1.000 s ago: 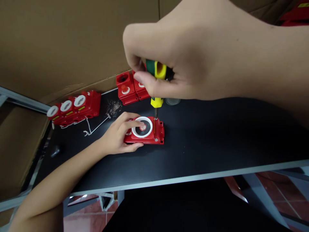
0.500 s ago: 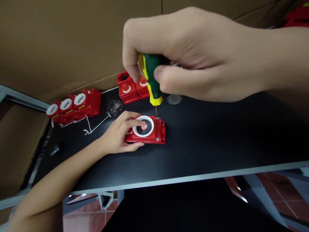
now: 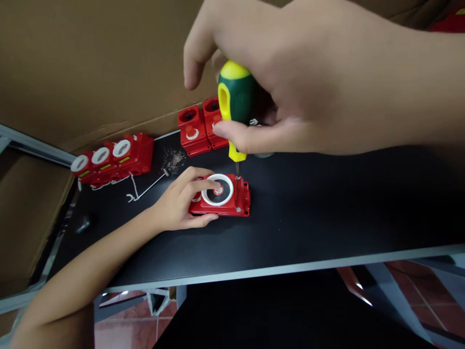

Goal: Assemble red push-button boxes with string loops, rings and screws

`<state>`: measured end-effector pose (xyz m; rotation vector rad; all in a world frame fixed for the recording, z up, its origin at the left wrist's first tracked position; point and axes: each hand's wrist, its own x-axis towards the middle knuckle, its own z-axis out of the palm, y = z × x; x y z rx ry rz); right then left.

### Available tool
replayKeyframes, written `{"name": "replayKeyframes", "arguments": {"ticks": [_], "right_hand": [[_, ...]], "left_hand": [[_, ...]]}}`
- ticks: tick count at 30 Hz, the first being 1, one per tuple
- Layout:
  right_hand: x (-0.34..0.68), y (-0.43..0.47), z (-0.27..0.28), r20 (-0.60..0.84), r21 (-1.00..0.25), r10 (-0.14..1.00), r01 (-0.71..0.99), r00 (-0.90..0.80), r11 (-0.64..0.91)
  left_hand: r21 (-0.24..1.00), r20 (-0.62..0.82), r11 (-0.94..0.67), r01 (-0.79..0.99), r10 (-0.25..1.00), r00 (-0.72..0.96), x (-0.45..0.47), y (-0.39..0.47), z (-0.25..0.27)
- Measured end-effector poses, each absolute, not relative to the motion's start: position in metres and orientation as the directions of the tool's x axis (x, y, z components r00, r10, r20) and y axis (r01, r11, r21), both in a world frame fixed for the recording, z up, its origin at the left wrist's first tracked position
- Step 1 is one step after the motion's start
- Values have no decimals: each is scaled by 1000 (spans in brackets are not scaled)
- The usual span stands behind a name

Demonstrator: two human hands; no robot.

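My left hand [image 3: 181,198] is closed around the left part of a red box [image 3: 227,208] lying flat on the black table. Its index finger rests on the dark centre inside the box's white ring [image 3: 205,198], and its thumb lies along the near side. Above the box my right hand [image 3: 276,77] holds a green and yellow screwdriver [image 3: 241,97], the thumb against the handle and the index finger lifted off it. The screwdriver stands nearly upright, its tip at the screw on the box's far right corner. Another screw [image 3: 238,210] shows at the near right corner.
Further red boxes with white rings [image 3: 134,155] stand at the left, with white cord and a thin metal rod [image 3: 152,185] by them. Two red units [image 3: 194,135] are at the back beside some debris [image 3: 173,159]. A cardboard wall [image 3: 109,63] rises behind the table [image 3: 308,218].
My right hand has turned and loosened its fingers around the screwdriver, so more of the handle's top shows. My left hand and the red box keep their places.
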<state>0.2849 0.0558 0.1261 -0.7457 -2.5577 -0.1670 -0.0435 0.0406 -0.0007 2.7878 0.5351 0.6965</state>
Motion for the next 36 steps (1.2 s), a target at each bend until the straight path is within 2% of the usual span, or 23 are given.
{"name": "replayKeyframes", "arguments": {"ticks": [3, 8, 10, 12, 16, 18, 22, 26, 31, 34, 36], "right_hand": [[290, 56, 127, 457, -102, 456, 464, -764, 880], [289, 53, 130, 411, -240, 503, 441, -760, 865], [288, 52, 131, 412, -260, 509, 438, -756, 860], [285, 50, 133, 446, -186, 484, 451, -753, 873], [274, 46, 140, 521, 105, 470, 600, -712, 793], [268, 44, 143, 492, 135, 523, 654, -696, 744], [265, 44, 144, 398, -47, 625, 665, -672, 745], [272, 46, 143, 393, -184, 609, 590, -689, 786], [288, 49, 140, 429, -230, 484, 426, -762, 875], [292, 49, 140, 407, -263, 456, 376, -792, 888], [289, 48, 140, 401, -232, 449, 386, -798, 893]], "left_hand": [[297, 425, -912, 283, 392, 816, -43, 41, -2], [292, 448, -920, 261, 373, 813, -43, 42, -3], [297, 431, -917, 268, 379, 819, -43, 42, -2], [300, 426, -914, 273, 385, 819, -44, 41, -2], [315, 431, -910, 269, 390, 814, -44, 41, -2], [318, 427, -908, 272, 393, 815, -44, 41, -2], [296, 435, -915, 273, 384, 814, -44, 41, -3], [273, 431, -921, 278, 376, 821, -43, 41, -2], [273, 440, -923, 271, 370, 818, -42, 41, -3], [286, 442, -921, 263, 371, 817, -43, 41, -3], [294, 440, -920, 261, 373, 817, -43, 41, -3]]}}
